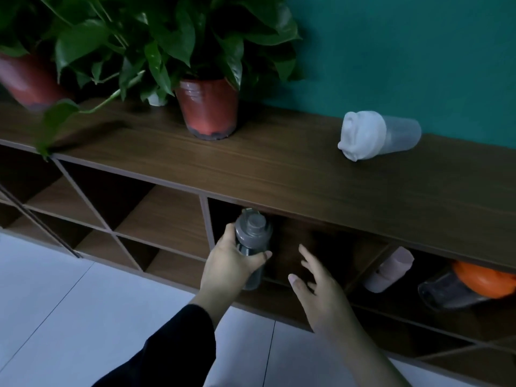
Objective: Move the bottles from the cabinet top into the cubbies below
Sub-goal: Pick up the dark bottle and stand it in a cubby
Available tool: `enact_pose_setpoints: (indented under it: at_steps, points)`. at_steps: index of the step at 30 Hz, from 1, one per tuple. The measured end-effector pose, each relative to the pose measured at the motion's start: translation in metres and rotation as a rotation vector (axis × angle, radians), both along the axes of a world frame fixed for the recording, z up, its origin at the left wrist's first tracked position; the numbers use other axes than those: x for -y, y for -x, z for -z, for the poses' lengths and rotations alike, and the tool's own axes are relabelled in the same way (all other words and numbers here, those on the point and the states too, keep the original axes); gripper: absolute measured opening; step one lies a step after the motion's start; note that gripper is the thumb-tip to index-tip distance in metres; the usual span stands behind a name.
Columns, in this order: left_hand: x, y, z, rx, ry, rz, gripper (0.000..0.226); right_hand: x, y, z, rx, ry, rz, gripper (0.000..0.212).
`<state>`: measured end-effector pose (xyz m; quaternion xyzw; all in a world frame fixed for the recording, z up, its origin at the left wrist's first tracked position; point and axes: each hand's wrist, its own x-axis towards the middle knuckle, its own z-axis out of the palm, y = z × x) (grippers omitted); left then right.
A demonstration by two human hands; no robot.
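Left hand [234,263] is wrapped around the grey bottle [252,241], thumb on one side and fingers curled round the other, holding it upright right at the mouth of a cubby [307,247], so the bottle sits just above and ahead of the palm with its cap nearly under the cabinet top's front edge [279,202]. Right hand [315,289] is beside it, fingers spread and holding nothing, hovering in front of the same cubby. Biggest risk imo is the cap clipping that front edge if the bottle goes in upright without being tipped or lowered first; looks tight from here. It could also knock the divider just left of the hand. If it gets laid on its side it may roll, since the cubby floor looks smooth. Off to the right of the free hand, two cubbies over, a pink bottle [389,270] and an orange-lidded one [469,286] are already lying in, so those look done. Up and right of both hands, a white-capped bottle [377,138] lies on its side on the worktop, well apart, and being round it could roll off if the cabinet gets bumped.
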<state>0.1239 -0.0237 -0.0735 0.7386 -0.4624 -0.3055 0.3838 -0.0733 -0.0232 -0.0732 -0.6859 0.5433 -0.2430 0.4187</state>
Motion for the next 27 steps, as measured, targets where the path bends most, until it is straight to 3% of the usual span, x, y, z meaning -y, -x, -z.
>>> enact_pose_setpoints:
  at_steps: [15,27]
  points:
    - [0.062,0.007,0.027,-0.008,0.095,-0.249,0.065,0.032,-0.009,0.024,0.066,-0.025,-0.085,0.058]
    - [0.059,0.01,0.046,0.072,0.152,-0.172,0.087,0.04,-0.028,0.04,0.046,-0.105,-0.166,0.059]
